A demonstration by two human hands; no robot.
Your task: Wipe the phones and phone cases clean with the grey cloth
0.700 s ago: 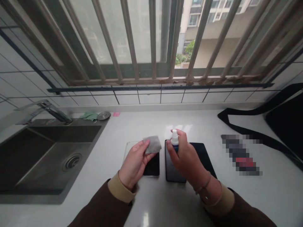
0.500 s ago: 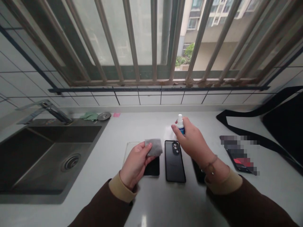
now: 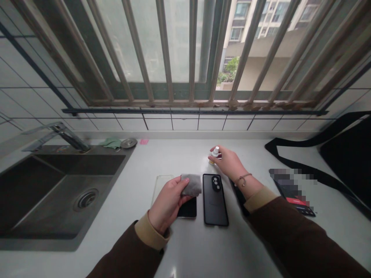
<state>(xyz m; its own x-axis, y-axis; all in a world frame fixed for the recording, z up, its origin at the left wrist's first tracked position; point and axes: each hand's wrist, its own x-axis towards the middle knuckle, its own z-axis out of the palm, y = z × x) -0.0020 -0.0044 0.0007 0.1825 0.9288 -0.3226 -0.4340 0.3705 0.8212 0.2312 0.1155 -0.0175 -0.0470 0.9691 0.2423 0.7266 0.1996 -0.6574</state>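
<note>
Left fingers (image 3: 175,187): closed, pinching a folded grey fabric cloth (image 3: 191,184), held just above a black glass-faced phone (image 3: 189,208).
Right fingers (image 3: 213,157): curled closed around a small white-capped spray bottle (image 3: 215,152); contact with the white stone table (image 3: 174,162) cannot be confirmed.
Black-cased phone (image 3: 215,204): lying flat on the table, camera bump up, just right of the cloth.

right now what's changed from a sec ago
The right hand has moved away from the phone toward the window, the spray bottle still at its fingers, though grip is unclear. The left hand still holds the grey cloth, and the phone stayed put.
</note>
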